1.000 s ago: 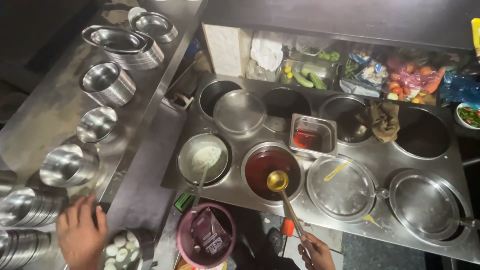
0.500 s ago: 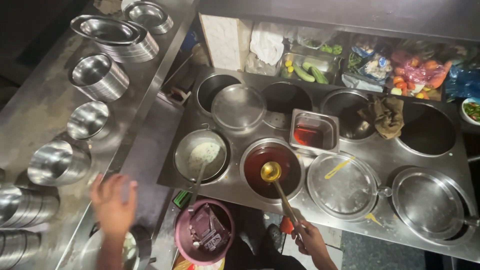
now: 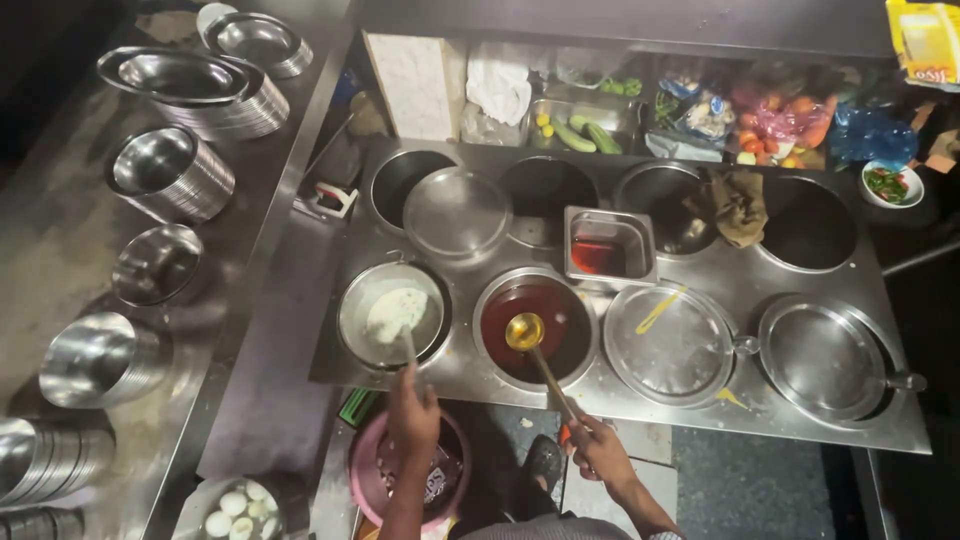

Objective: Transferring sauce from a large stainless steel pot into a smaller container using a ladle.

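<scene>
The left hand [image 3: 413,412] is closed around the handle of a spoon [image 3: 398,312] that stands in the pot of white batter [image 3: 392,314], near left on the steel surface [image 3: 700,420]. The spoon's long axis runs near to far, its handle at the near end in the fingers and its white-coated bowl pointing away, lifted over the batter.

The right hand [image 3: 598,450] grips the near end of a ladle [image 3: 525,331]. Its long axis slants from near right to far left, the round yellow cup pointing far-left and sitting over the pot of red sauce [image 3: 538,324], just right of the batter pot. Whether the cup touches the sauce I cannot tell.

Right of the sauce lie 2 flat lids [image 3: 668,341], the nearer one streaked yellow. Behind the sauce sits a small square tray [image 3: 610,243] holding red liquid. A cloth [image 3: 740,202] rests on the far row of pots. Stacked steel bowls [image 3: 170,170] line the left shelf, and a bowl of eggs [image 3: 235,508] sits at the near left
</scene>
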